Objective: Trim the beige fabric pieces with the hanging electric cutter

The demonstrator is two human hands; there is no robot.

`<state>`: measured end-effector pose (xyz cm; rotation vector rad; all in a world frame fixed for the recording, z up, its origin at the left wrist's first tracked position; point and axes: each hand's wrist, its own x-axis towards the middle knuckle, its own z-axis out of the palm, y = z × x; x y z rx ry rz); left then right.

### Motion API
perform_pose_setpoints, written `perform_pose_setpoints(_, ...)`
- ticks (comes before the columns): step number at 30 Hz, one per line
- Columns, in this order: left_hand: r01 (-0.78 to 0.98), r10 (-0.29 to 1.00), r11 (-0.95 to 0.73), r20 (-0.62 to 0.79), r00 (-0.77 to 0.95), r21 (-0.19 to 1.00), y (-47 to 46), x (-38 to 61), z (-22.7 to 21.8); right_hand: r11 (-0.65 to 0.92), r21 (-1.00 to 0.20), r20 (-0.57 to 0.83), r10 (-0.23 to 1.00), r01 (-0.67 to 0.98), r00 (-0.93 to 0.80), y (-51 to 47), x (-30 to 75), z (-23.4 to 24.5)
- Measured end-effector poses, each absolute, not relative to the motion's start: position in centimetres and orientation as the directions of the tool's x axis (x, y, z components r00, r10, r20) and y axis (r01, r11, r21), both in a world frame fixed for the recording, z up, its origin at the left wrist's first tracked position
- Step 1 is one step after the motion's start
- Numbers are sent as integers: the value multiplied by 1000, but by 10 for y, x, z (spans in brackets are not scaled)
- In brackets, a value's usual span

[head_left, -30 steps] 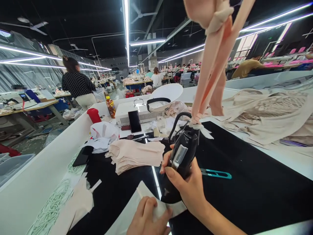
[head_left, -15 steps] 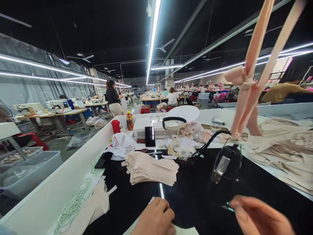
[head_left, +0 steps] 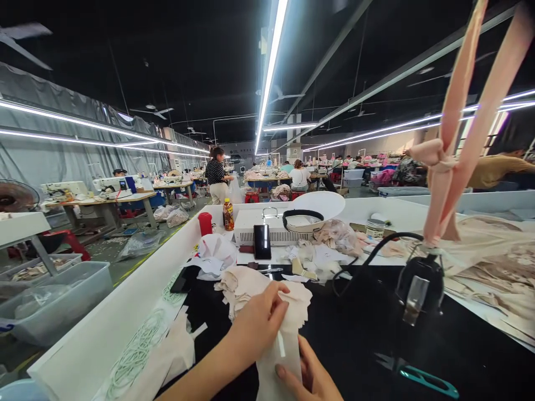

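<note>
My left hand (head_left: 261, 317) pinches the upper end of a pale cloth piece (head_left: 267, 379), just in front of a stack of beige cloth pieces (head_left: 240, 281). Lower down, my right hand (head_left: 311, 373) grips the same piece by its right edge, thumb on top and fingers partly hidden beneath. To the right, thread snips (head_left: 430, 380) with a teal handle lie on the black tabletop (head_left: 355, 334). A black hand tool with a metal plate (head_left: 416, 301) hangs from knotted pink cloth strips (head_left: 443, 184) at the right.
A white box (head_left: 254, 223), a phone (head_left: 262, 242) and a white visor (head_left: 305, 220) stand at the back. Green cords (head_left: 137, 348) and cloth scraps lie along the left wall. More beige cloth (head_left: 493, 267) is piled at the right. Co-workers are farther off.
My right hand has put the snips down on the tabletop and moved left onto the cloth piece. My left hand has moved forward, lifting the piece toward the stack. The view has shifted slightly.
</note>
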<state>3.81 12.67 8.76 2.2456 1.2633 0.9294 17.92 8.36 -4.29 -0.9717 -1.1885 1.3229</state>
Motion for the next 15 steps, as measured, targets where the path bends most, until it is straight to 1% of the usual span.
perform_pose_setpoints(2, 559, 879, -477, 378, 291, 678, 144, 31, 99, 129, -987, 143, 977, -94, -158, 98, 177, -34)
perform_pose_setpoints(4, 539, 895, -441, 398, 202, 718, 164, 18, 105, 186, -983, 183, 971, 6, -155, 117, 182, -26)
perform_pose_setpoints(5, 534, 902, -420, 400, 159, 734, 175, 11, 106, 193, -981, 187, 972, 28, -141, 128, 187, -22)
perform_pose_setpoints(10, 546, 932, -294, 361, -17, 784, 218, -24, 99, 194, -976, 198, 980, 99, 35, 177, 208, -9)
perform_pose_setpoints(15, 583, 955, -178, 283, -93, 792, 247, -37, 78, 228, -949, 274, 938, 217, 210, 209, 215, -1)
